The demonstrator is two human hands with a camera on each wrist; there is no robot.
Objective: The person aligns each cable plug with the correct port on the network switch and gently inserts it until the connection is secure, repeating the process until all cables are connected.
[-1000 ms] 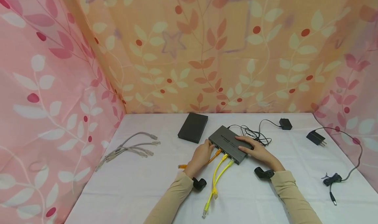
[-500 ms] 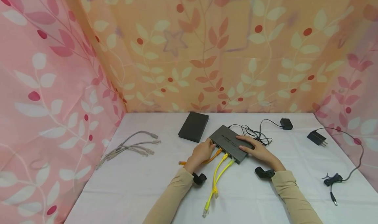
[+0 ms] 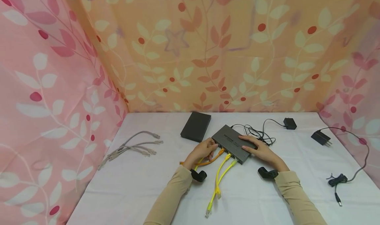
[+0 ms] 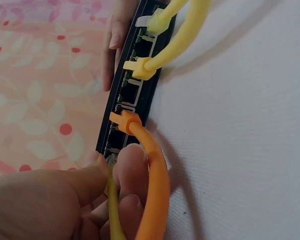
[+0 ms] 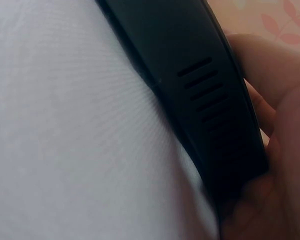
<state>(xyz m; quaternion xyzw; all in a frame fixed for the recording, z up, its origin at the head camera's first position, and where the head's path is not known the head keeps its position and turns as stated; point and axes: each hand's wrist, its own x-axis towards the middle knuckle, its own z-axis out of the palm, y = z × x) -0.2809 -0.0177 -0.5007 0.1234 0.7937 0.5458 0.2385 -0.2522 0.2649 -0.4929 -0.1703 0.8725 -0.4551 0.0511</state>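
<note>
A grey Netgear network switch (image 3: 226,136) lies on the white table, its port side toward me. My left hand (image 3: 202,150) pinches a yellow Ethernet cable (image 4: 115,217) near its plug, which sits right at the leftmost port; the fingertips partly hide it. Beside those fingers, an orange Ethernet cable (image 4: 160,187) is plugged in. Farther right, two more yellow cables (image 3: 218,179) are in ports, their loose ends lying toward me. My right hand (image 3: 263,152) grips the switch's right end, fingers over its top; the right wrist view shows its vented side (image 5: 205,90).
A black box (image 3: 196,126) stands behind my left hand. Several grey Ethernet cables (image 3: 127,147) lie at left. A thin black lead runs from behind the switch to a power adapter (image 3: 289,123). Another adapter (image 3: 321,137) with its cord lies at far right.
My left hand has shifted slightly and its fingers have turned beside the leftmost port; part of its yellow cable now shows below the hand. The right hand stays on the switch.
</note>
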